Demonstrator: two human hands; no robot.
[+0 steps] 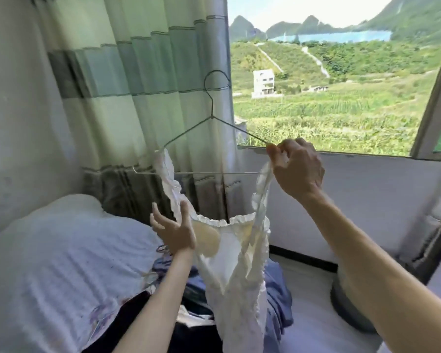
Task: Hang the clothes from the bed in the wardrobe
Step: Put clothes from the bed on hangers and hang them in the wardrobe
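- Right hand (297, 169), centre right, pinches the right tip of the wire hanger (211, 115) together with one strap of the white camisole (234, 263) — probably to slip that strap on.
- Left hand (175, 233), lower centre, is spread wide and holds nothing, just beside the other strap (167, 174), which already loops the hanger's left arm.
- More clothes (278, 296) lie on the bed (49, 263) below — no wardrobe in view.

The wire hanger (211, 138) is up in front of the curtain (138, 85), which hangs left of the window (341, 85). The right hand (295, 166) pinches the hanger's right end together with one strap of the top (236, 263); the other strap lies over the hanger's left arm. The left hand (173, 230) is lower, just beside the top's left edge. Below them, a pile of clothes (275, 289) lies on the bed (49, 263).
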